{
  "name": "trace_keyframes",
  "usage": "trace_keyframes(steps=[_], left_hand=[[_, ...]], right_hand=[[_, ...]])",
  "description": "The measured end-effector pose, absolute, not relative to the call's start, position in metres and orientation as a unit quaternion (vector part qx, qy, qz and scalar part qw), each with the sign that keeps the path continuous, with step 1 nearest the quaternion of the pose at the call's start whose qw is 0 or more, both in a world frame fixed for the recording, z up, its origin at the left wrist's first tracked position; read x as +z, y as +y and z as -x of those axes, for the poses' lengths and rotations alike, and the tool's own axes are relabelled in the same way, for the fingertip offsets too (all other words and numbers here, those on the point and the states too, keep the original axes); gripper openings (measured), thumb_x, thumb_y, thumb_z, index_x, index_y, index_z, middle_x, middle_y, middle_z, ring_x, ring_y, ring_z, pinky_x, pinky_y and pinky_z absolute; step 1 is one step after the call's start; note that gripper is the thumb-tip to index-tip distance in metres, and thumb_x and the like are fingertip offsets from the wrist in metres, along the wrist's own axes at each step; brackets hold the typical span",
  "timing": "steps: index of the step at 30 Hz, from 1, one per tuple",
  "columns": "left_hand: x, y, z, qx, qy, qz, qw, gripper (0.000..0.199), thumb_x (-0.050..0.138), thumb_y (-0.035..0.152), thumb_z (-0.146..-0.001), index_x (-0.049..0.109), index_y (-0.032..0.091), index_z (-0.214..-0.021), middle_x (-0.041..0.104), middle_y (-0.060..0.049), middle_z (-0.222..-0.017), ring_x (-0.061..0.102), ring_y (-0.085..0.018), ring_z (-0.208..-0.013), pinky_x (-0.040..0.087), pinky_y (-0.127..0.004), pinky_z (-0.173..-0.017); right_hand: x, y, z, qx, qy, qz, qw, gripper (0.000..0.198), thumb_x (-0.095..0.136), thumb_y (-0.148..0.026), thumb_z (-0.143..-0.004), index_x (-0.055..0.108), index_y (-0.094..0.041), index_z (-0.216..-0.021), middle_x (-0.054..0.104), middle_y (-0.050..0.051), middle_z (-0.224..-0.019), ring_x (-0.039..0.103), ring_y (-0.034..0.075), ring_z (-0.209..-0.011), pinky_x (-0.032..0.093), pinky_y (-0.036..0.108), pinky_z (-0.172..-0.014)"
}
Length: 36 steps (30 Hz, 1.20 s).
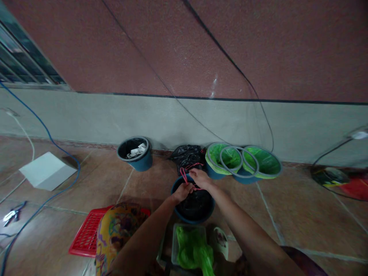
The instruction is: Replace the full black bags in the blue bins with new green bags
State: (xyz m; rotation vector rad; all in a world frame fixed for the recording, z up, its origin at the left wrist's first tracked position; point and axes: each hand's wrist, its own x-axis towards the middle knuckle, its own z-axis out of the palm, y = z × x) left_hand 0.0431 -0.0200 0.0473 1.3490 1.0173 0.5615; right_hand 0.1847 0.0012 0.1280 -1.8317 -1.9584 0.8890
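Reaching over the blue bin (pixel 193 221) in the middle of the floor (pixel 235 203), both hands met around a pink drawstring (pixel 183 174) above the far half of its opening. The black bag (pixel 194 209) sat down inside that bin, and the string seemed to belong to it.

The left hand (pixel 184 191) was a little left of the bin's centre, its grip closed on the string. From that fist a narrow loop stood out on the side away from the person, its long axis pointing toward the bin's far rim and leaning slightly left. The right hand (pixel 199 178) was farther out, across the bin's far right edge, with its fingertips turned back left toward the loop. They lay just beside the strands, but whether that grip was clamped on them or only touching could not be told. A short piece of string also showed to the right of the left fist, passing below the right wrist.

So the left hand was nearer the bin's centre and the root of the loop, while the right was nearer the far rim.

Beyond the bin slumped another black bag (pixel 188 154); to its far right stood two green-lined bins (pixel 247 179). On its near side, a clear tub (pixel 174 245) held a crumpled green bag (pixel 192 249).
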Motion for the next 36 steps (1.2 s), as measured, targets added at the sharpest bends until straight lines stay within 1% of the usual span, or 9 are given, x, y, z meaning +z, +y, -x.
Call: trace_keyframes(steps=[5,10,13,19,24,27,31,34,36], left_hand=[[0.054,-0.016,-0.042,0.255,0.471,-0.563,0.629,0.041,0.048,0.051,-0.084,0.053,0.017,-0.063,0.048,0.003,-0.057,0.042,-0.011,-0.058,0.037,-0.025,-0.061],[0.062,-0.019,-0.039,0.283,0.466,-0.517,0.660,0.030,0.056,0.039,-0.080,0.067,0.013,-0.071,0.060,0.000,-0.061,0.046,-0.009,-0.056,0.037,-0.023,-0.058],[0.065,-0.019,-0.040,0.287,0.474,-0.512,0.656,0.020,0.064,0.030,-0.074,0.072,0.012,-0.073,0.066,-0.002,-0.065,0.052,-0.010,-0.060,0.040,-0.023,-0.059],[0.068,-0.021,-0.039,0.267,0.556,-0.525,0.587,0.013,0.065,0.012,-0.066,0.074,0.015,-0.075,0.067,0.001,-0.063,0.056,-0.011,-0.060,0.048,-0.025,-0.065],[0.074,-0.022,-0.034,0.205,0.547,-0.655,0.479,0.018,0.060,0.014,-0.071,0.074,0.019,-0.082,0.074,-0.001,-0.083,0.065,-0.016,-0.081,0.050,-0.028,-0.080],[0.084,-0.026,-0.032,0.151,0.549,-0.728,0.381,0.025,0.057,0.018,-0.075,0.072,0.022,-0.095,0.074,-0.002,-0.092,0.066,-0.019,-0.090,0.046,-0.036,-0.093],[0.100,-0.033,-0.032,0.059,0.516,-0.817,0.250,0.035,0.057,0.023,-0.078,0.063,0.022,-0.112,0.073,-0.006,-0.098,0.065,-0.026,-0.099,0.028,-0.054,-0.107],[0.105,-0.037,-0.034,0.010,0.497,-0.848,0.182,0.046,0.054,0.023,-0.081,0.053,0.017,-0.126,0.073,-0.011,-0.097,0.066,-0.028,-0.096,0.019,-0.057,-0.111],[0.103,-0.037,-0.035,0.002,0.503,-0.849,0.161,0.043,0.050,0.023,-0.085,0.050,0.015,-0.128,0.073,-0.011,-0.095,0.067,-0.027,-0.092,0.016,-0.057,-0.112]], right_hand=[[0.105,-0.040,-0.184,0.294,-0.708,0.634,0.102,0.029,0.042,-0.030,-0.095,0.067,-0.018,-0.101,0.072,0.009,-0.101,0.066,0.018,-0.093,0.045,0.028,-0.083],[0.097,-0.059,-0.179,0.263,-0.696,0.657,0.120,0.028,0.046,-0.024,-0.093,0.064,-0.015,-0.112,0.070,0.013,-0.111,0.066,0.021,-0.101,0.045,0.029,-0.087],[0.094,-0.064,-0.178,0.241,-0.673,0.689,0.123,0.032,0.039,-0.017,-0.093,0.066,-0.014,-0.110,0.072,0.014,-0.106,0.067,0.022,-0.097,0.046,0.030,-0.086],[0.091,-0.074,-0.180,0.253,-0.677,0.678,0.135,0.030,0.043,-0.020,-0.091,0.073,-0.020,-0.094,0.075,0.008,-0.096,0.068,0.021,-0.089,0.048,0.030,-0.082],[0.092,-0.074,-0.188,0.284,-0.652,0.689,0.144,0.030,0.044,-0.023,-0.090,0.074,-0.020,-0.090,0.075,0.009,-0.093,0.068,0.019,-0.086,0.048,0.029,-0.079],[0.087,-0.067,-0.191,0.266,-0.637,0.705,0.164,0.032,0.041,-0.023,-0.091,0.073,-0.020,-0.095,0.074,0.009,-0.098,0.067,0.019,-0.092,0.048,0.028,-0.085],[0.073,-0.051,-0.186,0.297,-0.661,0.654,0.217,0.038,0.037,-0.015,-0.089,0.069,-0.018,-0.109,0.071,0.010,-0.111,0.064,0.019,-0.104,0.045,0.031,-0.097],[0.062,-0.040,-0.178,0.378,-0.650,0.606,0.259,0.038,0.038,-0.013,-0.086,0.067,-0.020,-0.110,0.071,0.007,-0.108,0.064,0.017,-0.100,0.047,0.029,-0.096],[0.054,-0.035,-0.174,0.421,-0.637,0.582,0.280,0.036,0.039,-0.013,-0.085,0.067,-0.020,-0.106,0.072,0.006,-0.103,0.065,0.016,-0.095,0.049,0.029,-0.092]])
